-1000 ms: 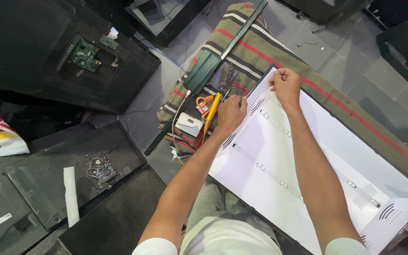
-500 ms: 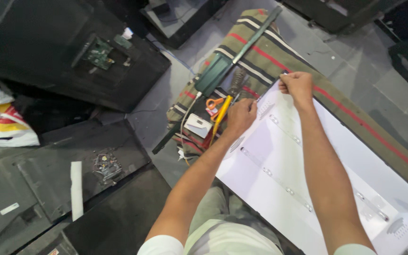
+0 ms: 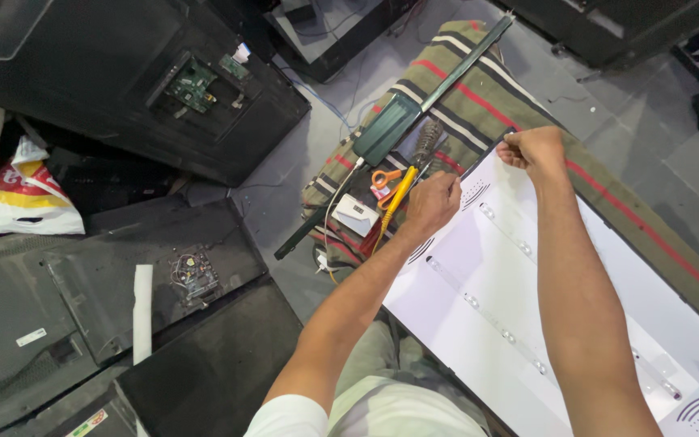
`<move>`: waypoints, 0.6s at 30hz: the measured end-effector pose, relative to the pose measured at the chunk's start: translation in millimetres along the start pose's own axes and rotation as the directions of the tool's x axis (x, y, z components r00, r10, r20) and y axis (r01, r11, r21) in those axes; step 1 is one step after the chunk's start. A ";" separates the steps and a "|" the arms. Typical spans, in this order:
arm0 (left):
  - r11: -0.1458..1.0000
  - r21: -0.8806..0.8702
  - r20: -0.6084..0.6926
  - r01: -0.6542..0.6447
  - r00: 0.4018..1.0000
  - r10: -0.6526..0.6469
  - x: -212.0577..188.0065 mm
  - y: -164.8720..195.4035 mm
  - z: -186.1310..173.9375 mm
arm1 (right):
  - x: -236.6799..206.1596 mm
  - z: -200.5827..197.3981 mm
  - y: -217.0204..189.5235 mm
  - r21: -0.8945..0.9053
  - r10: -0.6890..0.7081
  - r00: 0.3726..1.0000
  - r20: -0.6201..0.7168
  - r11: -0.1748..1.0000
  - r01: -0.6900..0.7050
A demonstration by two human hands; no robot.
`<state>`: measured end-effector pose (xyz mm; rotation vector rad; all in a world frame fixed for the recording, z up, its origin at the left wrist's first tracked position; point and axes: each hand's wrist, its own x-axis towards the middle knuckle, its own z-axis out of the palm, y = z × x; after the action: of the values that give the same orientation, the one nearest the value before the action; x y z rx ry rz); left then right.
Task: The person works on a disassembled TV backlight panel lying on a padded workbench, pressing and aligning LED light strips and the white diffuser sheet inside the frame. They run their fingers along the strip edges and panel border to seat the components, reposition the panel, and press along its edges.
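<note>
Your left hand point(image 3: 430, 204) closed on the white panel point(image 3: 527, 324) near edge, your right hand point(image 3: 534, 150) pinching its far corner, panel flat on striped blanket point(image 3: 479, 101), yellow screwdriver point(image 3: 396, 198) just beside left hand.

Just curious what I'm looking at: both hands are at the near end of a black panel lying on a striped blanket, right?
Not quite: the head view shows the panel is white, not black. Both the left hand and right hand are at its end, and it lies on the striped blanket.

Grey tiled floor point(image 3: 657, 105) w/ striped blanket point(image 3: 479, 97)
</note>
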<state>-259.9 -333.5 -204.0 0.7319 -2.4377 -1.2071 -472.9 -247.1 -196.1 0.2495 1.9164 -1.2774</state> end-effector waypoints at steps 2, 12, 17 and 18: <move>1.000 0.001 -0.008 -0.009 1.000 0.009 -0.4 -0.5 1.1 | 1.2 2.6 0.2 -0.006 -0.025 1.000 0.007 1.000 0.025; 1.000 0.005 -0.014 -0.014 1.000 0.014 -0.1 -4.1 2.1 | -0.9 16.5 8.9 0.088 -0.028 0.994 -0.105 0.995 0.038; 1.000 -0.003 0.003 -0.004 1.000 0.004 0.9 -4.6 1.6 | -2.5 20.6 11.4 0.123 -0.080 0.985 -0.151 0.987 0.099; 1.000 -0.001 0.005 -0.006 1.000 0.006 1.3 -5.0 0.7 | -2.8 23.4 10.5 0.122 -0.095 0.982 -0.161 0.986 0.115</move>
<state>-259.8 -336.3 -208.3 0.7221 -2.4415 -1.2087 -453.4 -261.3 -205.2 0.3270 2.0009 -1.4956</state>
